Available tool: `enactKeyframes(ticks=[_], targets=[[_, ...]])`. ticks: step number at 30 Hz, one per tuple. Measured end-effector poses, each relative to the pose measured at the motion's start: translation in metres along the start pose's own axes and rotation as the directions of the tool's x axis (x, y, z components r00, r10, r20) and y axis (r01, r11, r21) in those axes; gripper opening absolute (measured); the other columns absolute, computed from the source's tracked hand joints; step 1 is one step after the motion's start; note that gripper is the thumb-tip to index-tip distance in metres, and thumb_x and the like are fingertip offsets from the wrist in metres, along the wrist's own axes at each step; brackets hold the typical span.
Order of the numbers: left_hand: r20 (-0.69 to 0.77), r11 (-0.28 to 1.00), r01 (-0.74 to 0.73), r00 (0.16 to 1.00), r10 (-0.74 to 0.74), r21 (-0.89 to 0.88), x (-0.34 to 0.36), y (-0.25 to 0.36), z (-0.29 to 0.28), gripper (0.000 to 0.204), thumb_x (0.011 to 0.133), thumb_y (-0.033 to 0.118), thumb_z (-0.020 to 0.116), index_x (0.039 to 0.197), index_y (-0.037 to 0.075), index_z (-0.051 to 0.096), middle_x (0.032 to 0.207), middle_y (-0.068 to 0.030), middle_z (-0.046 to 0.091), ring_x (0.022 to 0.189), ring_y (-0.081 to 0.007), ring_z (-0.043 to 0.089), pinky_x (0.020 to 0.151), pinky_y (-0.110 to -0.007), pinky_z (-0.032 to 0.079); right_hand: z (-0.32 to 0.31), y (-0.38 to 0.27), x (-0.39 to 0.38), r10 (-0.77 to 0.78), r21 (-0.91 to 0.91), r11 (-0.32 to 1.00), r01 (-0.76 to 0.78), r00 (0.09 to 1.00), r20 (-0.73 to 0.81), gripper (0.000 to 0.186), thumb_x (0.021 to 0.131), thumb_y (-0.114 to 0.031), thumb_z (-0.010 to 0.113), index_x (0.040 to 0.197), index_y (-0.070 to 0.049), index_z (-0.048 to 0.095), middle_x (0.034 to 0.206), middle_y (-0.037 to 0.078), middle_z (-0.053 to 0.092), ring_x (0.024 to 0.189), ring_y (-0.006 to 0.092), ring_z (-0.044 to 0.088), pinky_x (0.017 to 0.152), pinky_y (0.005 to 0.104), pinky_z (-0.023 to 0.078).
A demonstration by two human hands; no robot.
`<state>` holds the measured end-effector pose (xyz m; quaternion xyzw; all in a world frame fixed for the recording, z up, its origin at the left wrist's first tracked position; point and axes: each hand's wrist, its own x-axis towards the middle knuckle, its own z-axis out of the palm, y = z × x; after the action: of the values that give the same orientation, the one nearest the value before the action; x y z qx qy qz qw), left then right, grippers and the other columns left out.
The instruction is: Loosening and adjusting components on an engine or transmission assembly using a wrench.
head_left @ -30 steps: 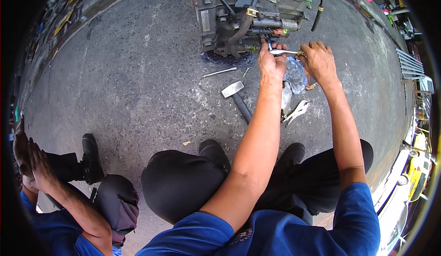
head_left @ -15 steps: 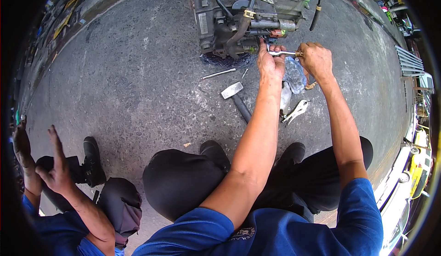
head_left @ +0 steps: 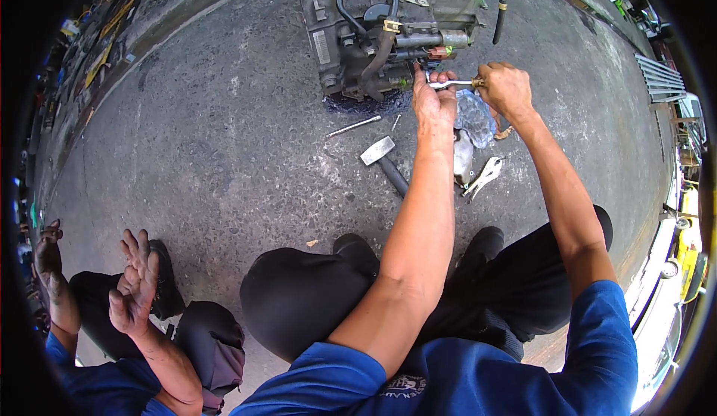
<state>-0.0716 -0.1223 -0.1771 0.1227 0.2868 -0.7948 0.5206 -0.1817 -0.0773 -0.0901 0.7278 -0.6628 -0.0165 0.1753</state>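
Note:
My right hand [head_left: 505,91] is closed around the handle end of a shiny ratchet wrench [head_left: 461,84]. The wrench points left toward the lower side of a dirty metal gearbox-like assembly [head_left: 323,46]. At its head, my left hand [head_left: 433,106] is closed with curled fingers, the thumb reaching up against the assembly. Those fingers hide where the tool meets the part. Just below my hands lie a crumpled clear plastic bag [head_left: 476,117], a grey metal piece [head_left: 462,154] and locking pliers [head_left: 485,177].
On the concrete floor a hammer [head_left: 379,151] lies beside my left forearm, with a metal bar [head_left: 354,126] farther off. A co-worker crouches at the lower left, one raised hand [head_left: 136,281] spread. Dark wet fluid [head_left: 366,104] edges the assembly.
The view has shifted slightly, while both my hands stay on the wrench in about the same pose. The co-worker's nearer hand has turned and moved right, fingers more spread.

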Motion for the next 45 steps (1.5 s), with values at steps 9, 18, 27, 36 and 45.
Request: enactKeyframes(ticks=[9,18,27,36,45], targets=[[0.024,0.997,0.061,0.998,-0.062,0.038,-0.003,0.009,-0.006,0.022,0.092,0.029,0.054,0.087,0.009,0.046,0.066,-0.0002,0.038,0.059,-0.0138,0.039,0.070,-0.036,0.048,-0.015,-0.015,-0.015,-0.051,-0.056,0.997,0.051,0.999,0.000,0.010,0.075,-0.017,0.060,0.077,-0.007,0.060,0.076,0.010,0.063,0.076,0.0267,0.063,0.063,0.0387,0.051],[0.069,0.969,-0.120,0.992,0.107,0.214,-0.005,0.006,-0.002,0.017,0.093,0.029,0.051,0.092,0.012,0.049,0.069,-0.0002,0.042,0.061,-0.0132,0.042,0.069,-0.035,0.046,0.029,-0.007,-0.020,0.052,0.270,0.961,-0.054,0.999,0.018,0.027,0.073,-0.028,0.069,0.083,-0.004,0.062,0.078,0.013,0.063,0.077,0.0349,0.060,0.068,0.0442,0.048],[-0.034,0.810,-0.176,0.972,0.235,0.559,-0.005,0.003,0.005,0.018,0.095,0.023,0.043,0.110,0.015,0.050,0.075,-0.0003,0.047,0.062,-0.0116,0.045,0.060,-0.028,0.043,0.075,-0.022,-0.031,0.091,0.619,0.677,-0.398,0.880,0.467,0.046,0.082,-0.042,0.063,0.089,0.003,0.059,0.081,0.021,0.062,0.079,0.0332,0.060,0.072,0.0411,0.043],[-0.008,0.990,-0.032,0.999,0.034,0.134,0.006,0.010,-0.005,0.013,0.097,0.021,0.039,0.100,0.012,0.048,0.082,-0.0064,0.046,0.075,-0.0214,0.045,0.083,-0.048,0.044,-0.008,-0.020,0.000,0.127,-0.084,0.989,-0.121,0.989,0.078,0.027,0.078,-0.028,0.065,0.092,-0.006,0.061,0.093,0.011,0.062,0.095,0.0305,0.056,0.074,0.0446,0.045],[-0.004,0.988,-0.020,1.000,0.021,0.154,0.003,0.000,-0.001,0.016,0.097,0.025,0.041,0.098,0.011,0.047,0.080,-0.0056,0.044,0.072,-0.0199,0.044,0.082,-0.047,0.045,-0.008,-0.007,-0.004,0.107,-0.043,0.994,-0.104,0.991,0.086,0.019,0.072,-0.016,0.066,0.086,-0.007,0.058,0.087,0.010,0.060,0.088,0.0287,0.057,0.074,0.0427,0.047]])
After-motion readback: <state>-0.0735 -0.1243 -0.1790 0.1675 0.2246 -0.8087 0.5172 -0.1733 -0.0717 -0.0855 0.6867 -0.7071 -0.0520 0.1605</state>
